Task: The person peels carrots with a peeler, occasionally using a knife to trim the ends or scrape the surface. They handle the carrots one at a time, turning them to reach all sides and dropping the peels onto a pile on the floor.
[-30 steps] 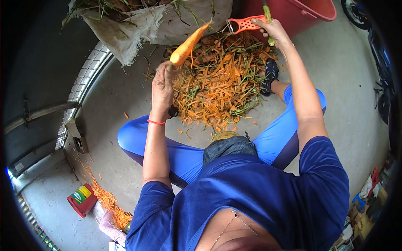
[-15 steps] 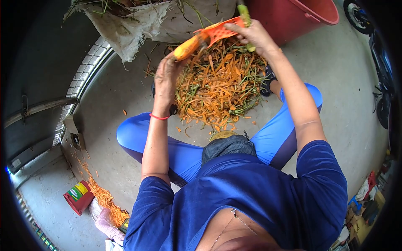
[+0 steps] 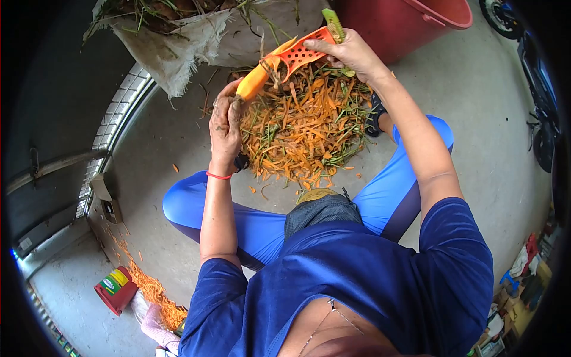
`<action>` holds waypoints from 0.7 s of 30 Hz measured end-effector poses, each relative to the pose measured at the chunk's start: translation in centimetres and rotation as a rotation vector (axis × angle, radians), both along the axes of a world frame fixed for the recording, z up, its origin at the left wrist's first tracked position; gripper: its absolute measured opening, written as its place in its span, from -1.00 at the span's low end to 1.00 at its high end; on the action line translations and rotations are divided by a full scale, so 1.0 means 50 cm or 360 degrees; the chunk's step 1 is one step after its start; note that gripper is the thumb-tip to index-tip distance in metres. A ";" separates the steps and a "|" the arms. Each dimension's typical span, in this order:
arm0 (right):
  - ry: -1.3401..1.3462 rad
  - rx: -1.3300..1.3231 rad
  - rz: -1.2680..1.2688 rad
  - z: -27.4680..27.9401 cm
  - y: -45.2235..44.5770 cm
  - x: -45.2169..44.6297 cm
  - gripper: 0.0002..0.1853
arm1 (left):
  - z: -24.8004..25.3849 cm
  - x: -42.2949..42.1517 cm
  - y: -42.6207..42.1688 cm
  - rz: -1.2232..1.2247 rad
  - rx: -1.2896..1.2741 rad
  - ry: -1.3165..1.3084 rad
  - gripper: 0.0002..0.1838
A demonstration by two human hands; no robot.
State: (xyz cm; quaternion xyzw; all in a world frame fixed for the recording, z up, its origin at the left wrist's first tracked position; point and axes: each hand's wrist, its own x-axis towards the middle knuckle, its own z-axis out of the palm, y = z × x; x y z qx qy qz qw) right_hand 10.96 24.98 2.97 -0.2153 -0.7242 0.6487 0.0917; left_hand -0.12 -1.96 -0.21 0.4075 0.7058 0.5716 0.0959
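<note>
My left hand (image 3: 225, 124), soiled on the fingers, is closed around the lower end of a peeled orange carrot (image 3: 253, 82). The carrot slants up to the right over the floor. My right hand (image 3: 352, 57) grips an orange peeler (image 3: 299, 58) with rows of holes, and its working end meets the carrot's upper part. A strip of peel (image 3: 284, 46) stands up where they touch. By my right fingers a green piece (image 3: 334, 25) sticks out; whether it belongs to the peeler I cannot tell. Below both hands lies a heap of orange and green peelings (image 3: 306, 128).
A whitish sack (image 3: 178, 44) with soil-covered stalks stands ahead, with a large red tub (image 3: 398, 35) to its right. A red pot (image 3: 114, 291) and orange shreds (image 3: 151, 288) lie at lower left. A motorcycle (image 3: 538, 101) is at far right.
Both hands, with the carrot and peeler, have shifted slightly left. My left hand has also dropped a little, and the raised peel strip stands out more.
</note>
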 end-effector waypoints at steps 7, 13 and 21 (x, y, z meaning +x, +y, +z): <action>-0.0037 0.0008 -0.0121 -0.071 0.066 0.002 -0.64 | 0.001 0.004 -0.019 -0.0096 0.0181 -0.0243 -0.74; -0.0483 0.0301 -0.0350 -0.202 0.148 0.010 -0.61 | -0.010 -0.021 -0.049 -0.0071 0.0425 -0.0906 -0.56; -0.0515 0.0250 0.0033 -0.158 0.001 -0.033 -0.43 | -0.038 -0.022 -0.025 -0.0143 0.0659 -0.1352 -0.52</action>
